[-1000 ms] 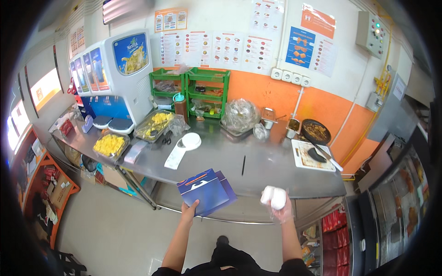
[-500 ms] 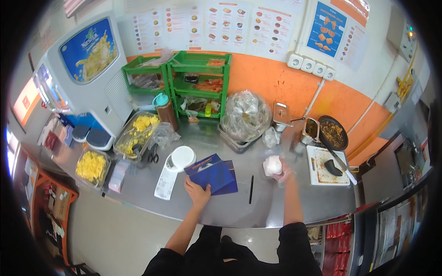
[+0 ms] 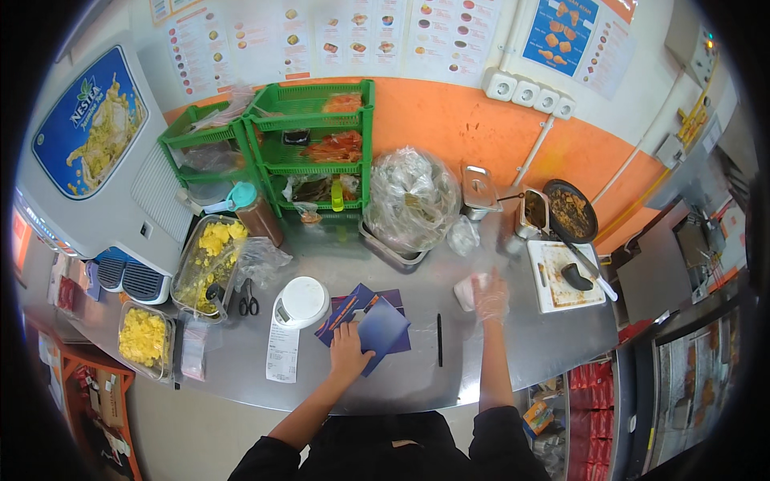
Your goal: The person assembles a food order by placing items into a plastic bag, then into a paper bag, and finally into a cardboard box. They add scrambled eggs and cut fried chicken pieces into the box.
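Note:
My left hand (image 3: pixel 348 353) grips a blue folded card (image 3: pixel 383 330), its thumb along the near edge. Under and beside it lie more blue folded cards (image 3: pixel 341 315), partly covered. My right hand (image 3: pixel 491 300), in a clear plastic glove, is at the right side of a white wrapped bundle (image 3: pixel 464 293) on the steel counter, fingers stretched forward; whether they touch it is hard to tell. Between my hands lies a black pen (image 3: pixel 439 340). Left of the cards are a white round scale (image 3: pixel 304 301) and a printed paper slip (image 3: pixel 282 353).
Two clear tubs of yellow food (image 3: pixel 144 337) and black scissors (image 3: pixel 249 299) are at the left. Green racks (image 3: pixel 313 120), a bag-filled tray (image 3: pixel 413 200) and metal containers (image 3: pixel 480 192) line the back. At the right are a pan (image 3: pixel 571 210) and a white cutting board (image 3: pixel 553 280) with a knife (image 3: pixel 594 276).
The blue card in my left hand has turned and tilted, showing a plainer face. My right hand's fingers have straightened beside the white bundle. The view has shifted, moving the counter things leftward.

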Action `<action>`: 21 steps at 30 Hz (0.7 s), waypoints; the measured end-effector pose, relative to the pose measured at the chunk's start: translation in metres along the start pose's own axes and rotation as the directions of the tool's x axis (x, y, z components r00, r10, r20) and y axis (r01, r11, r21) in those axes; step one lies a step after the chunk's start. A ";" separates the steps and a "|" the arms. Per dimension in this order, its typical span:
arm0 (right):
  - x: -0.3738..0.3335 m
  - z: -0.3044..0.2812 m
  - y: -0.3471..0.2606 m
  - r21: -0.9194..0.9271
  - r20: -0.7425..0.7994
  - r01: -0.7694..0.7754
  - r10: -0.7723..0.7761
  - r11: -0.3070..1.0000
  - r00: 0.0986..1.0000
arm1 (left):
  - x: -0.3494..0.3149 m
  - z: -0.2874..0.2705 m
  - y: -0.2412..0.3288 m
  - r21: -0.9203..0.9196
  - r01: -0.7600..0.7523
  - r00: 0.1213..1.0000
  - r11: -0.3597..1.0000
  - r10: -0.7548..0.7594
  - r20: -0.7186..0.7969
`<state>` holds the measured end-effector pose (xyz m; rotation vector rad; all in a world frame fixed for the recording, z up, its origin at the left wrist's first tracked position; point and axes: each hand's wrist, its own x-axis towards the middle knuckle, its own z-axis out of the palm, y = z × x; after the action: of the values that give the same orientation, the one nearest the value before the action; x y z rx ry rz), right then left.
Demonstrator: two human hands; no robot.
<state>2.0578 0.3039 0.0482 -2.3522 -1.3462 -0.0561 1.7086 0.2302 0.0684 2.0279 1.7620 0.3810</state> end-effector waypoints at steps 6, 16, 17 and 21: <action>0.004 -0.037 -0.021 0.034 0.265 0.038 -0.046 0.999 0.963 | -0.033 -0.036 0.035 -0.152 -0.137 0.963 0.979 0.168 0.213; 0.051 0.017 0.125 0.605 0.779 -0.684 -0.123 0.408 0.615 | -0.090 -0.014 0.138 -0.150 -0.368 0.909 0.918 0.389 0.150; 0.046 0.019 0.142 0.551 0.834 -0.806 -0.132 0.218 0.535 | -0.092 -0.010 0.150 -0.170 -0.367 0.909 0.915 0.391 0.142; 0.028 -0.010 0.181 0.436 0.871 -0.899 -0.263 0.026 0.415 | -0.088 0.047 0.164 -0.241 -0.376 0.899 0.895 0.415 0.138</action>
<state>2.2253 0.2437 0.0021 -1.1940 -0.3306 1.8537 1.8595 0.1194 0.1133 2.1821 1.1378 0.4610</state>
